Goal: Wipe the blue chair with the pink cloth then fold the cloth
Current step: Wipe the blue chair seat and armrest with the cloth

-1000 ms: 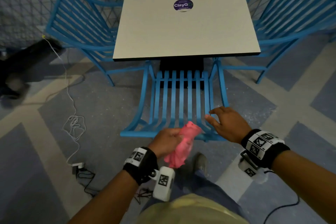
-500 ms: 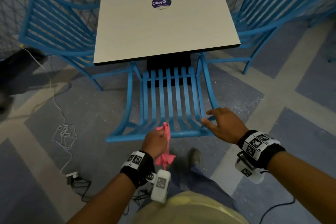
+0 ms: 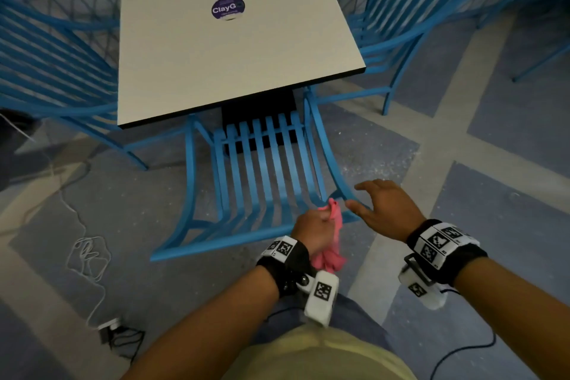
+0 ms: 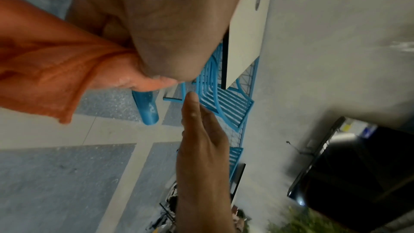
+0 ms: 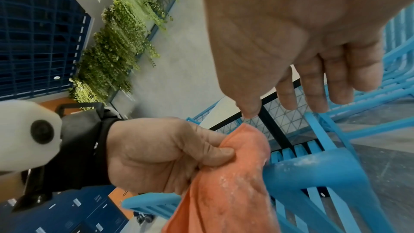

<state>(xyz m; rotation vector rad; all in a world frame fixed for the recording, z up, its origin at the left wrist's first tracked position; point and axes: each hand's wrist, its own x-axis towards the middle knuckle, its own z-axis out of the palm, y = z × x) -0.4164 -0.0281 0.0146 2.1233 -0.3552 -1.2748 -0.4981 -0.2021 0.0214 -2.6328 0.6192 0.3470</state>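
The pink cloth (image 3: 328, 251) sat bunched in the left hand (image 3: 313, 230), fingers curled round it, its upper end pressed against the near right corner of the blue chair (image 3: 265, 176), where the top rail meets the side frame. The rail ran leftward from that corner (probably the line a wiping stroke would follow), so the left hand was the one placed for it. The right hand (image 3: 385, 210) hovered just right of the same corner, fingers spread and holding nothing.
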